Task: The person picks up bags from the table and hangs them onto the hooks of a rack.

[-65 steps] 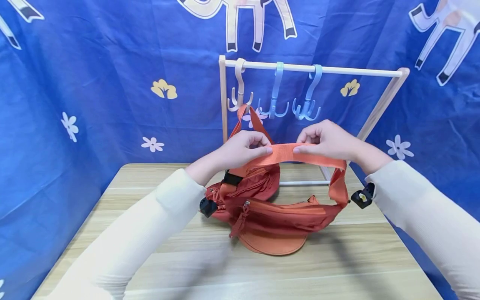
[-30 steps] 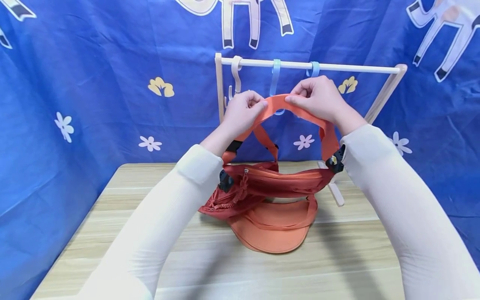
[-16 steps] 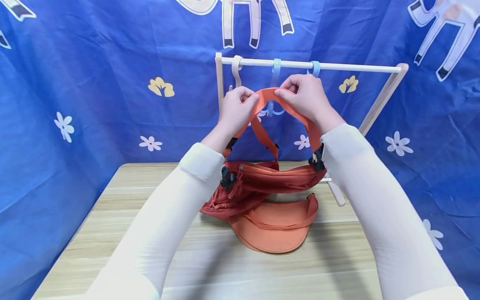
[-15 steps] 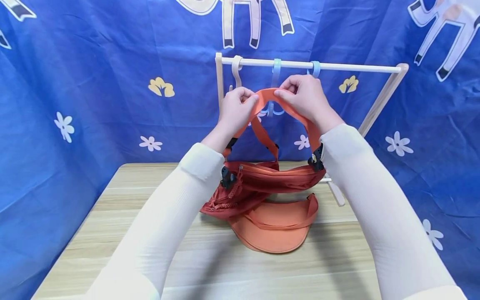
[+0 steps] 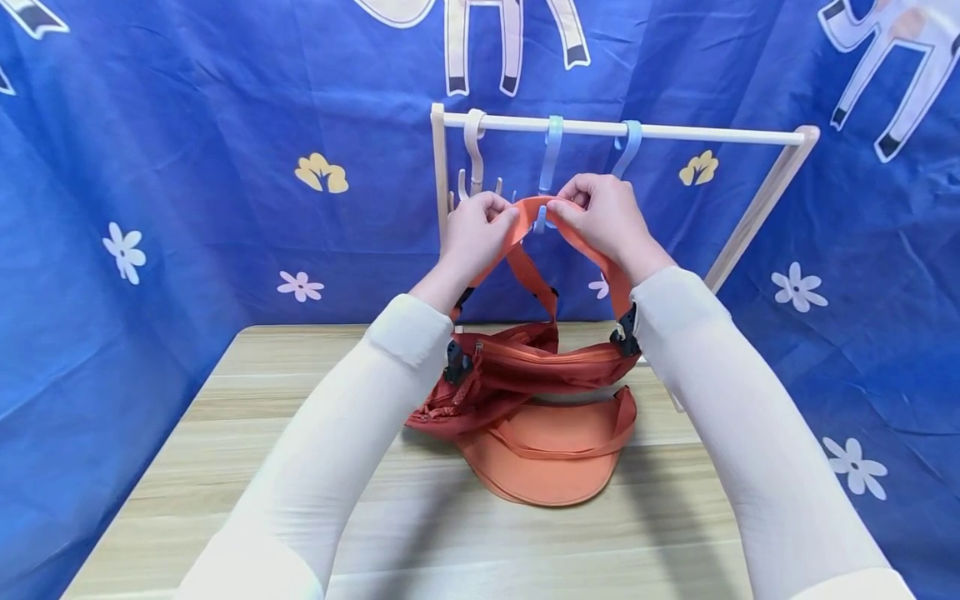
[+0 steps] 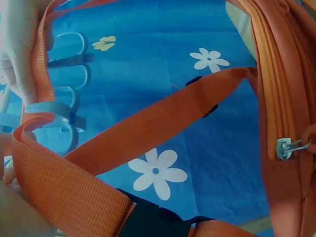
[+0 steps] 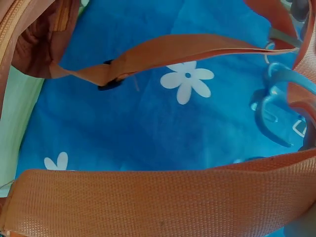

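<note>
My left hand and right hand pinch the orange strap of a red waist bag a short way apart. Between them, the strap lies at the middle blue hook, with one prong showing in front of it. In the left wrist view, a prong crosses over the webbing. The bag hangs below my hands, its zip upward. Behind it, a second red bag hangs by its strap from the beige hook; my left hand partly covers that hook.
A white rack rail carries the hooks, with another blue hook to the right. On the wooden table, an orange piece with rounded brim and strap lies below the bags. A blue printed curtain stands behind.
Both hands have raised the bag from low over the table to the middle blue hook and moved slightly left. Over the last half second they lowered a little, and a prong now shows before the strap.
</note>
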{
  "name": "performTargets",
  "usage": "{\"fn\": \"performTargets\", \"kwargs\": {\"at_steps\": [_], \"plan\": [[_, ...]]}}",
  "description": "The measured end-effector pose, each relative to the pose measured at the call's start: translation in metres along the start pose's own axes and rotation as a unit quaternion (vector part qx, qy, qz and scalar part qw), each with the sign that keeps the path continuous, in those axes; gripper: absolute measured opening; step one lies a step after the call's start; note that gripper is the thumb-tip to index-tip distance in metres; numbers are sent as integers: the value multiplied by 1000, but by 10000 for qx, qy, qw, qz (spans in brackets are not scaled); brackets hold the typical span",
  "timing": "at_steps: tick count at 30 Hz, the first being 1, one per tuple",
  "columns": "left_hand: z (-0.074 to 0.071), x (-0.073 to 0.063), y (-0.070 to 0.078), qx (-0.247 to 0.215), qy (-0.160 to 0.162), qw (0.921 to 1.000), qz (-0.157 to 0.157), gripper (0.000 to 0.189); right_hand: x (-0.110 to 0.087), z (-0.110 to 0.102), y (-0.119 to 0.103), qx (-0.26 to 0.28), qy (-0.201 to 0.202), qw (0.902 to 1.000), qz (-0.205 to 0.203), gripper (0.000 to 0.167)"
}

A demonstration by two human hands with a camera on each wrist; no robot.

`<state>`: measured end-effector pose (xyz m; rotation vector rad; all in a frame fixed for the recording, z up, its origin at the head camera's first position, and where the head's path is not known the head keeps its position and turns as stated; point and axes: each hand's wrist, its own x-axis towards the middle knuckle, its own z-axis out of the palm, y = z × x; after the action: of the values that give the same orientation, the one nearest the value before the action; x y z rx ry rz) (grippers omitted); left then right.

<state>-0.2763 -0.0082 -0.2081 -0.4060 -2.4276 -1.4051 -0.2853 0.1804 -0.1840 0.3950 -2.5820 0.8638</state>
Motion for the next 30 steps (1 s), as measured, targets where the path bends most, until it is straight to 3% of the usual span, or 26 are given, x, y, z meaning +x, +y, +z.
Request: {"fn": "performTargets", "kwargs": {"at_steps": [13, 17, 24, 30], "plan": [[6, -1, -13, 300, -241, 9993, 15, 21, -7, 15, 15, -57, 162, 9998, -107, 24], [5, 0, -18, 338, -183, 9993, 32, 21, -10, 18, 20, 103, 152, 9998, -20, 26], [2, 1, -27, 97, 45, 9997, 207, 18, -21, 16, 29, 464, 282, 9984, 141, 35], [-1, -4, -29, -165, 16, 9995, 256, 18, -29, 13, 33, 649, 525, 9964, 134, 36]]}}
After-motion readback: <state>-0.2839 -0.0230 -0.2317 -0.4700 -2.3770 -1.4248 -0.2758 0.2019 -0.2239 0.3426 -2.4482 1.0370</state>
